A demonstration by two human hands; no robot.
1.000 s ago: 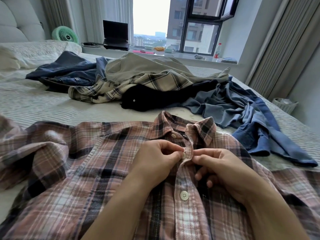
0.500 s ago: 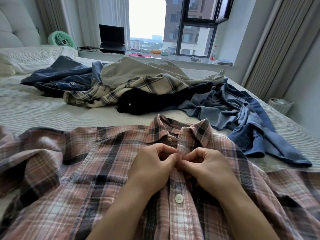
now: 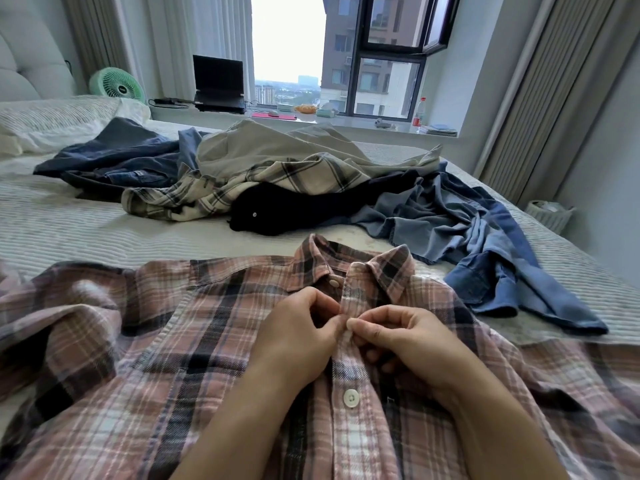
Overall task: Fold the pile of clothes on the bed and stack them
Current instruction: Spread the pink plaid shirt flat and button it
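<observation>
A pink plaid shirt (image 3: 166, 341) lies spread front-up on the bed (image 3: 86, 233), collar pointing away from me. My left hand (image 3: 294, 337) and my right hand (image 3: 401, 341) meet at the shirt's button placket just below the collar. Each hand pinches one edge of the placket, fingertips touching. A white button (image 3: 350, 398) sits fastened below my hands and another button (image 3: 334, 282) shows at the collar. Beyond lies the pile: a beige plaid shirt (image 3: 277, 181), a black garment (image 3: 291, 209), blue denim shirts (image 3: 485, 244) and dark blue clothes (image 3: 114, 161).
A pillow (image 3: 52, 123) lies at the bed's far left by the padded headboard. On the window ledge stand a green fan (image 3: 116, 86), a laptop (image 3: 218, 84) and a bottle (image 3: 419, 114). A white basket (image 3: 549, 216) sits on the floor at right.
My hands stay pinched together at the placket and have shifted only slightly. The view has tilted a little, so the shirt and pile sit slightly lower in the frame.
</observation>
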